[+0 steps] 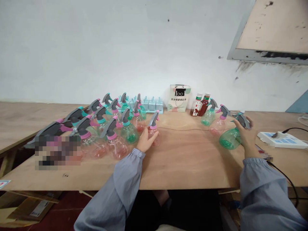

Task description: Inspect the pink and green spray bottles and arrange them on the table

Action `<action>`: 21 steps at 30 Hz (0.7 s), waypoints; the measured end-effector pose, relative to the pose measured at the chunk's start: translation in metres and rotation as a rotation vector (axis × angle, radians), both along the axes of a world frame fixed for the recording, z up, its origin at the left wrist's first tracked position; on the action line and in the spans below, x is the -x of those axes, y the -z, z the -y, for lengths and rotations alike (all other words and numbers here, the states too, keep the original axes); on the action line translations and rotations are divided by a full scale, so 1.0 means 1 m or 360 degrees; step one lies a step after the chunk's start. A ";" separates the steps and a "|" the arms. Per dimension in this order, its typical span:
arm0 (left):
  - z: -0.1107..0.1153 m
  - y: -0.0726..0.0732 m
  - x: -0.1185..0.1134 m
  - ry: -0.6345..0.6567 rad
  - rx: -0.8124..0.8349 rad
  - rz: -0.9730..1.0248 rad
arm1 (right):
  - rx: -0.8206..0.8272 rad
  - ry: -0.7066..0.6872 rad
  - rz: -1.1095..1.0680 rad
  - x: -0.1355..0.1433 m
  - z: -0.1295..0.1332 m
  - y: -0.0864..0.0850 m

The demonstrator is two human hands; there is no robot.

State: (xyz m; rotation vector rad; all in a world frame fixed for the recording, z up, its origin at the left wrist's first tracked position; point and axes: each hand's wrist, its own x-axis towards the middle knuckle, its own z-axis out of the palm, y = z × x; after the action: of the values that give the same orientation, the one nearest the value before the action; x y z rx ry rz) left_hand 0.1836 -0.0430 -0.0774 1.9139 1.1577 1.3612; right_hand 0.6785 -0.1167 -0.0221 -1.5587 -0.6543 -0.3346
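My left hand [146, 141] is closed around a pink see-through spray bottle [156, 138] with a grey and pink trigger head, upright on the table. At the right, my right hand [245, 131] grips a green spray bottle [229, 138] by its grey head, and the bottle leans. Close by it stand a pink spray bottle [218, 125] and another green spray bottle [208, 117]. Several pink and green spray bottles form rows left of my left hand, among them a green one [130, 132] and a pink one [117, 147].
Against the wall stand a light blue mould rack [156, 107], a printed paper bag [178, 104] and two sauce bottles [196, 107]. A white power strip [286, 141] with a black cable lies at the right. The wooden table [187, 160] ends just before my lap.
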 end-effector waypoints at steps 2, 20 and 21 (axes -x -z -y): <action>0.000 0.000 0.000 0.0004 -0.0012 0.0009 | 0.0017 -0.0108 -0.0038 -0.009 0.005 0.006; 0.021 0.013 -0.027 0.0430 -0.0266 -0.0460 | 0.0128 -0.1788 0.0296 0.301 -0.044 0.013; 0.023 0.013 -0.028 0.0419 -0.0268 -0.0527 | 0.0123 -0.1845 0.0224 0.305 -0.049 0.015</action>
State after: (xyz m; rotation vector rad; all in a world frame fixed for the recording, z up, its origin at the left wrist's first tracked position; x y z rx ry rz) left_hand 0.2119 -0.0662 -0.0904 2.3838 0.9129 1.0559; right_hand 0.3736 -0.0677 -0.0367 -1.0021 -1.5536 0.4640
